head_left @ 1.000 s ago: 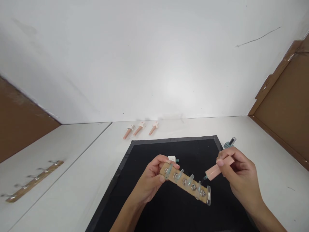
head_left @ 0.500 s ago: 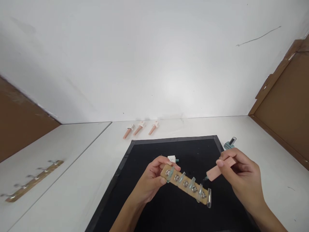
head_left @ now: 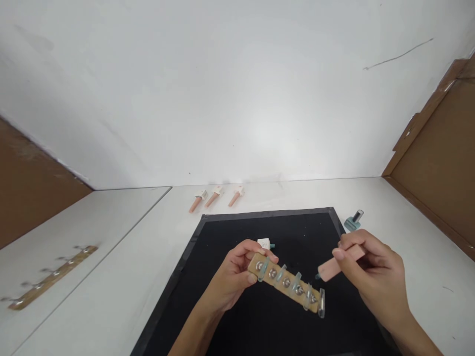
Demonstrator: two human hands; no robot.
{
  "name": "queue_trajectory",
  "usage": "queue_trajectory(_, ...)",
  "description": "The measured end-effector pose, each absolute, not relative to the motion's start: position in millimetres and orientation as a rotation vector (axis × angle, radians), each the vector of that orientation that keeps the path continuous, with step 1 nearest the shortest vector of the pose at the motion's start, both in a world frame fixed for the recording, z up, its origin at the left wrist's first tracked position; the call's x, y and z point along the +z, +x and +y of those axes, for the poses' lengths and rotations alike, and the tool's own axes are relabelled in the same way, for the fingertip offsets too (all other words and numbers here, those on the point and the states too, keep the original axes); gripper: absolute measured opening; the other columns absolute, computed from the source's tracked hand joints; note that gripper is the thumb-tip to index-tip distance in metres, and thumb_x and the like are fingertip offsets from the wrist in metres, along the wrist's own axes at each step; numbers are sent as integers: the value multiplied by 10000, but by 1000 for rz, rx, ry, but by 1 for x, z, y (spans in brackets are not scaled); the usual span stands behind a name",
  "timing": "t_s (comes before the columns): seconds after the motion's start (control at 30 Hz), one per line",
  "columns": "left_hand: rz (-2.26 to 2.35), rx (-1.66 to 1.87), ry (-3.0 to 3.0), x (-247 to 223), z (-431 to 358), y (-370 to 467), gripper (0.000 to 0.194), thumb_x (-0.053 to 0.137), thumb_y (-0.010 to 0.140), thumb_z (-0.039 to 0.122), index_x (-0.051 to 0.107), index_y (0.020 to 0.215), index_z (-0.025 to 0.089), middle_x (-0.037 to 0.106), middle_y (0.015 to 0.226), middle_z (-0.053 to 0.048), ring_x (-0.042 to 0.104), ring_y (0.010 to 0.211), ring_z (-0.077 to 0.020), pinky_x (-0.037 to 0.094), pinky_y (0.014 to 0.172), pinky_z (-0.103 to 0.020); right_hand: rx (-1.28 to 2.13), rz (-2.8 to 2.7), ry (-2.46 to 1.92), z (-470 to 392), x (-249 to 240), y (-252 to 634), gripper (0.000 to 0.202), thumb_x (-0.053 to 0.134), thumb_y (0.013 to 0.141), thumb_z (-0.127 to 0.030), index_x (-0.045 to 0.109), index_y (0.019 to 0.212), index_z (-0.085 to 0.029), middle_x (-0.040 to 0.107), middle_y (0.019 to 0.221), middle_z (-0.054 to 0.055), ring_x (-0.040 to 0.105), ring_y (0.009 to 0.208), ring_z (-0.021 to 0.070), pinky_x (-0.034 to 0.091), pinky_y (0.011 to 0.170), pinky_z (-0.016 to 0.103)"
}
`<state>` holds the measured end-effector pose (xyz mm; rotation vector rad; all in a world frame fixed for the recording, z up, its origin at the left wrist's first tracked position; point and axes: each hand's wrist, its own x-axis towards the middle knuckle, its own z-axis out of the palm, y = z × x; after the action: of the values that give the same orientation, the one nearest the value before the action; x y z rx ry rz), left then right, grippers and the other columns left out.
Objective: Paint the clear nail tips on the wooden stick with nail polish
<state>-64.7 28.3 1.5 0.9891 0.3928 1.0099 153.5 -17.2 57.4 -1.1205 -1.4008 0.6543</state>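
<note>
My left hand (head_left: 237, 274) grips the upper left end of a wooden nail tip stand (head_left: 280, 286), tilted down to the right above the black mat. Several translucent nail tips, some tinted pale teal, sit along it between round metal studs; the one at the far right end looks clear. Between the thumb and fingers of my right hand (head_left: 374, 277) is the pink cap of a nail polish brush (head_left: 332, 269). Its dark teal bristles point left, close above the right part of the stand, apart from the tips. Behind my left hand lies an open white polish bottle (head_left: 264, 244) with a teal neck.
Three white bottles with pink caps (head_left: 234, 199) lie behind the black mat (head_left: 222, 227). A teal bottle with a silver cap (head_left: 352, 222) is at the mat's back right corner. Another wooden stand (head_left: 55, 277) with metal stems lies at the left. Cardboard walls (head_left: 438, 148) flank the table.
My right hand has shifted slightly right and down with the brush, so the bristles are a little farther from the nail tips. The left hand and stand have barely moved.
</note>
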Motion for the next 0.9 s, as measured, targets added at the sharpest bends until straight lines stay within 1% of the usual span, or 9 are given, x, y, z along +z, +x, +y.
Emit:
queue_trajectory(0.13, 387, 1005, 997, 1, 29, -64, 222, 777, 658, 254, 687, 859, 235, 751, 862, -15, 667, 714, -150, 519, 606, -226, 716, -1533, -1012, -21, 52, 153, 179, 648, 788, -203, 531, 656, -238, 650, 420, -40, 453, 326, 118, 376, 353, 244)
queue_trajectory(0.23, 376, 997, 999, 2, 29, -63, 224, 780, 653, 253, 689, 857, 239, 751, 862, -11, 669, 736, -153, 526, 615, -225, 721, -1553, -1043, -19, 52, 152, 194, 646, 793, -199, 525, 645, -237, 650, 412, -39, 483, 334, 123, 372, 352, 236)
queue_trajectory(0.37, 380, 1002, 996, 2, 29, -63, 231, 787, 642, 242, 688, 850, 222, 750, 851, -27, 673, 729, -160, 535, 615, -235, 627, -1458, -1137, -14, 57, 153, 211, 651, 791, -206, 524, 626, -238, 674, 425, -33, 538, 347, 141, 399, 356, 239)
queue_trajectory(0.47, 373, 1010, 989, 2, 29, -62, 230, 787, 645, 231, 689, 852, 213, 751, 851, -33, 675, 724, -155, 536, 614, -228, 599, -1427, -1117, -16, 57, 154, 206, 661, 782, -217, 528, 626, -236, 648, 404, -42, 520, 323, 132, 402, 351, 241)
queue_trajectory(0.6, 375, 1012, 980, 3, 29, -61, 236, 793, 636, 236, 692, 847, 210, 751, 846, -34, 676, 716, -150, 534, 607, -217, 708, -1539, -1027, -20, 54, 154, 187, 657, 787, -227, 532, 649, -236, 643, 410, -40, 460, 309, 120, 372, 338, 250)
queue_trajectory(0.67, 372, 1012, 980, 4, 29, -61, 232, 789, 642, 242, 692, 851, 216, 751, 848, -28, 676, 717, -148, 532, 607, -213, 731, -1555, -1026, -19, 54, 153, 188, 650, 795, -221, 529, 651, -238, 656, 418, -38, 473, 324, 124, 376, 344, 248)
queue_trajectory(0.73, 380, 1014, 974, 5, 29, -61, 224, 785, 647, 255, 690, 847, 221, 750, 844, -22, 673, 721, -149, 534, 609, -219, 705, -1493, -1095, -17, 56, 152, 200, 652, 794, -223, 525, 641, -239, 669, 435, -32, 507, 352, 135, 406, 367, 252)
queue_trajectory(0.8, 408, 1018, 954, 5, 29, -62, 232, 790, 636, 275, 682, 831, 211, 747, 828, -26, 671, 715, -154, 538, 611, -229, 640, -1391, -1167, -15, 57, 153, 199, 659, 788, -241, 534, 632, -240, 642, 427, -31, 514, 371, 143, 423, 386, 262)
queue_trajectory(0.9, 434, 1018, 910, 5, 28, -63, 252, 793, 630, 289, 664, 825, 195, 737, 825, -30, 669, 709, -154, 544, 612, -230, 568, -1243, -1189, -13, 56, 156, 193, 668, 780, -297, 560, 631, -240, 538, 424, -46, 455, 373, 128, 376, 365, 252)
